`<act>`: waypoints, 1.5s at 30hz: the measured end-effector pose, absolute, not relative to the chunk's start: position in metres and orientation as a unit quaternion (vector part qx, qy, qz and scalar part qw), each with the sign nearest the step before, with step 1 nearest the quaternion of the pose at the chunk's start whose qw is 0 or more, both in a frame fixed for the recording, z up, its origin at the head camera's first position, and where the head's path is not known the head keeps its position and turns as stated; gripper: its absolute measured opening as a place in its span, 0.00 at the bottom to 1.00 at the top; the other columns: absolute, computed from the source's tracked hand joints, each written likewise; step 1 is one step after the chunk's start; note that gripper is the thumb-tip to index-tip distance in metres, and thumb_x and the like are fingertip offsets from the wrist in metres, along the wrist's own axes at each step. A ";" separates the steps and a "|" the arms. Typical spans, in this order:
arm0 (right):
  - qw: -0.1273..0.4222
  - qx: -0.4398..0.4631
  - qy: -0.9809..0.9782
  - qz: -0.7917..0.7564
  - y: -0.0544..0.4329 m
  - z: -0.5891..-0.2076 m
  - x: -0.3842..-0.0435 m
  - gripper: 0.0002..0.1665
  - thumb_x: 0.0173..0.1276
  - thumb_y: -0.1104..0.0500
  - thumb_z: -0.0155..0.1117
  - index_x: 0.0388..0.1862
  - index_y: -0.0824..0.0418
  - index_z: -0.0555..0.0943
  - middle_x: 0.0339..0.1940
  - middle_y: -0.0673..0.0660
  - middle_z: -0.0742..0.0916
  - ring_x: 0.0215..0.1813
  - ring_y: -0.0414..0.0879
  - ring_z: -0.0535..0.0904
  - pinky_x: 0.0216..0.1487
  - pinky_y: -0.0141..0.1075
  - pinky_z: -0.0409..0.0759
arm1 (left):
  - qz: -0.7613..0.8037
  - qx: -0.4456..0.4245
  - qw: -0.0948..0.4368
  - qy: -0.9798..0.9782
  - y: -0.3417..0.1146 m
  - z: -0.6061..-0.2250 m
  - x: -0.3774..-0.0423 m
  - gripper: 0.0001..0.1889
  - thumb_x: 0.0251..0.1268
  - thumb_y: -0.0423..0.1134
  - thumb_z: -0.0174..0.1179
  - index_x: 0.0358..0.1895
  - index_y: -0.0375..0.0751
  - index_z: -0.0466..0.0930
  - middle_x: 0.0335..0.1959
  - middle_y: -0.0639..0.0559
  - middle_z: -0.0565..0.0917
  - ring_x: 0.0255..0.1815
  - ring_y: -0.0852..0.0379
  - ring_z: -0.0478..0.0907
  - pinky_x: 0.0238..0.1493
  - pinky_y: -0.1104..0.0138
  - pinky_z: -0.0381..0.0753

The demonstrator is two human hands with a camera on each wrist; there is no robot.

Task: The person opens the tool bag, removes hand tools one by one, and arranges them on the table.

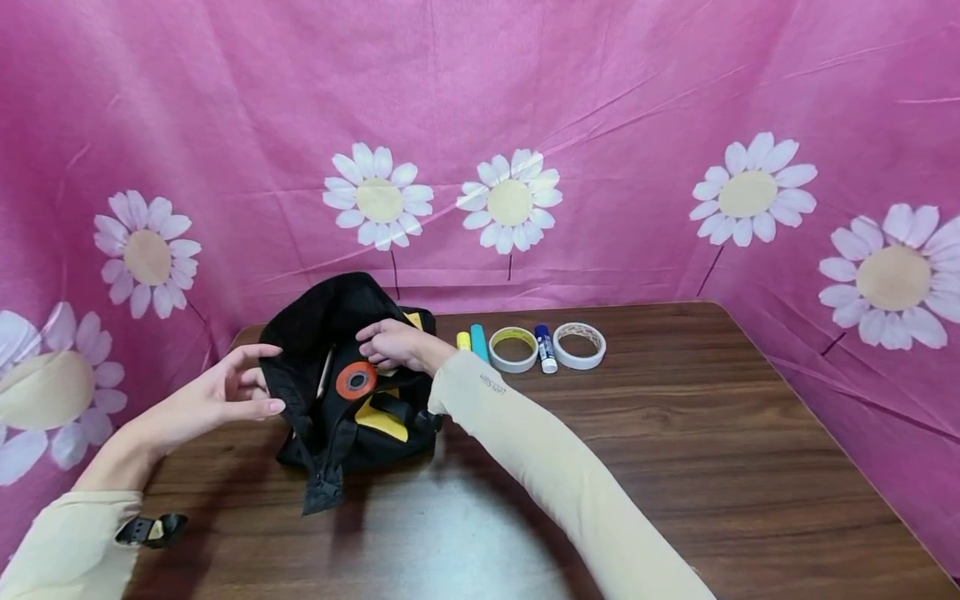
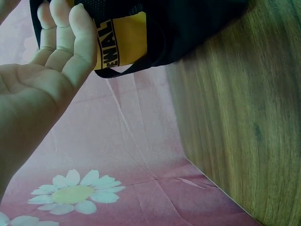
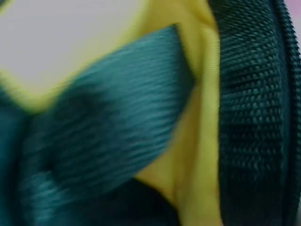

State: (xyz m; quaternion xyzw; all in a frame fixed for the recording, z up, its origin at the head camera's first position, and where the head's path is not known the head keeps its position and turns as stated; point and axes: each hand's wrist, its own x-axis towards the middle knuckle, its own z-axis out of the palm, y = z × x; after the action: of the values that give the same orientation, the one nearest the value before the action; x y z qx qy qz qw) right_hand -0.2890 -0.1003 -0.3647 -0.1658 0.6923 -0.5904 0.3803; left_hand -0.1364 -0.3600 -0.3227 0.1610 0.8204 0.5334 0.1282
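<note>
A black and yellow tool bag (image 1: 322,312) stands unzipped at the left of the table. My left hand (image 1: 232,387) holds the left edge of its mouth between thumb and fingers; in the left wrist view those fingers bend against the black fabric beside a yellow label (image 2: 123,40). Over the bag's mouth is my right hand (image 1: 401,343), fingers loosely bent, with nothing visible in them. Inside the bag lie an orange disc with a grey centre (image 1: 356,380) and a thin pale stick (image 1: 325,371). The right wrist view shows yellow lining and a blurred dark strap (image 3: 117,113), close up.
Right of the bag, in a row, are a yellow-capped item (image 1: 463,341), a teal stick-like item (image 1: 479,342), a tape roll (image 1: 513,350), a glue stick (image 1: 546,348) and another tape roll (image 1: 579,346). A pink flowered cloth (image 1: 600,100) hangs behind the wooden table (image 1: 712,467).
</note>
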 end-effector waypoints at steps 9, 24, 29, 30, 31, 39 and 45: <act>0.380 -0.179 0.735 -0.533 -0.123 -0.314 -0.305 0.27 0.77 0.63 0.58 0.73 0.68 0.70 0.69 0.61 0.78 0.67 0.58 0.75 0.63 0.48 0.76 | 0.536 0.168 0.133 0.817 -0.359 -0.322 -0.139 0.36 0.68 0.24 0.61 0.72 0.51 0.54 0.33 0.45 0.77 0.35 0.55 0.82 0.40 0.64 0.82; 0.322 -0.189 0.767 -0.523 -0.126 -0.380 -0.303 0.29 0.74 0.68 0.60 0.72 0.71 0.69 0.64 0.66 0.80 0.57 0.52 0.81 0.60 0.47 0.78 | 0.545 0.174 0.123 0.811 -0.362 -0.328 -0.139 0.37 0.67 0.23 0.61 0.72 0.47 0.53 0.30 0.44 0.77 0.35 0.53 0.82 0.39 0.65 0.81; 0.319 -0.182 0.806 -0.465 -0.120 -0.386 -0.300 0.29 0.74 0.69 0.59 0.72 0.69 0.70 0.67 0.64 0.78 0.54 0.50 0.78 0.57 0.48 0.80 | 0.544 0.168 0.118 0.813 -0.366 -0.328 -0.139 0.37 0.67 0.23 0.62 0.72 0.48 0.54 0.30 0.44 0.77 0.34 0.54 0.82 0.39 0.65 0.81; 0.319 -0.181 0.811 -0.456 -0.120 -0.386 -0.300 0.29 0.74 0.69 0.59 0.72 0.69 0.71 0.68 0.64 0.77 0.55 0.50 0.77 0.57 0.48 0.80 | 0.544 0.167 0.116 0.814 -0.366 -0.328 -0.139 0.37 0.67 0.23 0.62 0.72 0.47 0.54 0.30 0.44 0.77 0.35 0.54 0.82 0.39 0.65 0.81; 0.319 -0.181 0.815 -0.449 -0.120 -0.386 -0.300 0.29 0.73 0.70 0.59 0.72 0.69 0.71 0.69 0.63 0.77 0.57 0.50 0.77 0.57 0.48 0.80 | 0.544 0.167 0.117 0.814 -0.366 -0.328 -0.139 0.37 0.67 0.24 0.62 0.72 0.48 0.54 0.30 0.44 0.77 0.35 0.54 0.82 0.39 0.65 0.81; 0.315 -0.211 0.848 -0.371 -0.119 -0.389 -0.298 0.30 0.69 0.72 0.61 0.70 0.68 0.74 0.65 0.61 0.80 0.51 0.47 0.77 0.48 0.33 0.76 | 0.548 0.170 0.120 0.810 -0.365 -0.328 -0.138 0.36 0.68 0.23 0.61 0.72 0.51 0.55 0.31 0.46 0.78 0.35 0.53 0.82 0.39 0.65 0.80; 0.265 -0.255 0.883 -0.293 -0.122 -0.396 -0.293 0.17 0.68 0.71 0.63 0.55 0.66 0.84 0.46 0.56 0.83 0.36 0.45 0.72 0.37 0.31 0.69 | 0.548 0.166 0.117 0.811 -0.364 -0.328 -0.138 0.36 0.67 0.24 0.61 0.71 0.53 0.55 0.30 0.46 0.78 0.34 0.53 0.82 0.39 0.65 0.81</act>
State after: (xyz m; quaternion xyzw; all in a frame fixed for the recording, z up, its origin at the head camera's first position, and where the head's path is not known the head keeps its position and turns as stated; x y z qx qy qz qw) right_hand -0.2930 -0.1223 -0.3959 -0.2554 0.8826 -0.2930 0.2646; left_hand -0.1380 -0.3645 -0.3283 0.1665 0.8115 0.5478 0.1172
